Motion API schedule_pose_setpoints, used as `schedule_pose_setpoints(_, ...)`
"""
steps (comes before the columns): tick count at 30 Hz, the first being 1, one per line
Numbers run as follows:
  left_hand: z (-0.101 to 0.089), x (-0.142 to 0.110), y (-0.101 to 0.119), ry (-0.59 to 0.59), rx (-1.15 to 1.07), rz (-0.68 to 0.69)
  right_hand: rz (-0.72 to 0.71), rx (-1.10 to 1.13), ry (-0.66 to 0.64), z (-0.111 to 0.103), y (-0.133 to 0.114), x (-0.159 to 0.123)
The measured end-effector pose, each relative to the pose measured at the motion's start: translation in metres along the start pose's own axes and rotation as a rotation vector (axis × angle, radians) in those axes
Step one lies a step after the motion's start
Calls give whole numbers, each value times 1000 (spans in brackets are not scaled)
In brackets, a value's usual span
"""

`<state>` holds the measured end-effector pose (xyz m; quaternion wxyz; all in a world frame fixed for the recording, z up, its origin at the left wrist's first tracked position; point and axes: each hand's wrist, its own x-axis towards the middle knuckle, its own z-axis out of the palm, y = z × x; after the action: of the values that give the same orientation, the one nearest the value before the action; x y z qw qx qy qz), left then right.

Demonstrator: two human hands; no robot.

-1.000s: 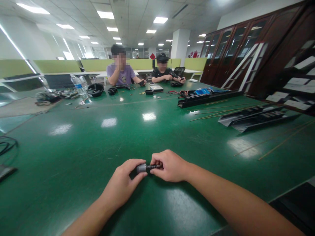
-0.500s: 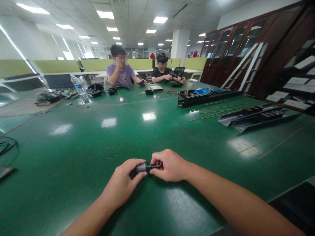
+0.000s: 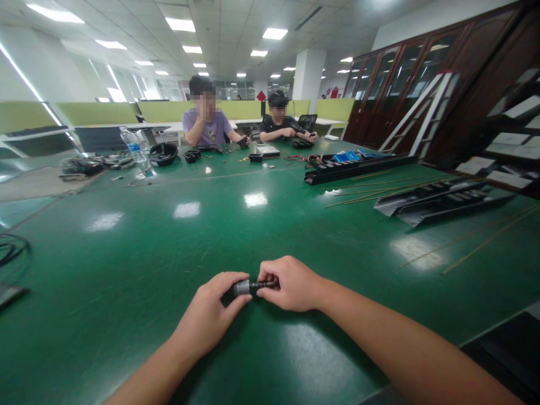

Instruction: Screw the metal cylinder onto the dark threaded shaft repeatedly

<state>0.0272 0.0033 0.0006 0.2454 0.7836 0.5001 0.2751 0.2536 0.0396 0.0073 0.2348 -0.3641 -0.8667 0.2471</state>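
Both of the person's hands are closed on one small piece, held over the near part of the glossy dark-green table [image 3: 126, 270]. The left hand [image 3: 206, 312] clasps a short dark-grey metal barrel [image 3: 241, 288], its thumb and fingers curled around it. The right hand [image 3: 291, 284] pinches a thin black ribbed shaft [image 3: 265, 285] that sticks out of the barrel's end, with its fingertips [image 3: 270, 275] bunched over it. The piece's long axis runs almost level across the view, barrel to the left and shaft to the right, so each hand is nearest the part it holds. Whether the piece touches the table cannot be told. That makes one barrel, one shaft and two hands. Far up the table sit two co-workers, one in a lilac T-shirt [image 3: 206, 128] and one in a black T-shirt [image 3: 275, 126], well apart from these hands. Also on the table, well beyond the hands, are one clear plastic water bottle [image 3: 135, 149], one black bowl-shaped holder [image 3: 163, 153], three long black metal channels [image 3: 358, 170], several thin tan rods [image 3: 485, 241] and one coil of black cable [image 3: 12, 250].
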Motion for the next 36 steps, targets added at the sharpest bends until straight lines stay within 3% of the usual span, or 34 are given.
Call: schedule_pose_setpoints(36, -2, 2, -1, 25, 15, 11, 53, 10, 1, -2, 0, 0)
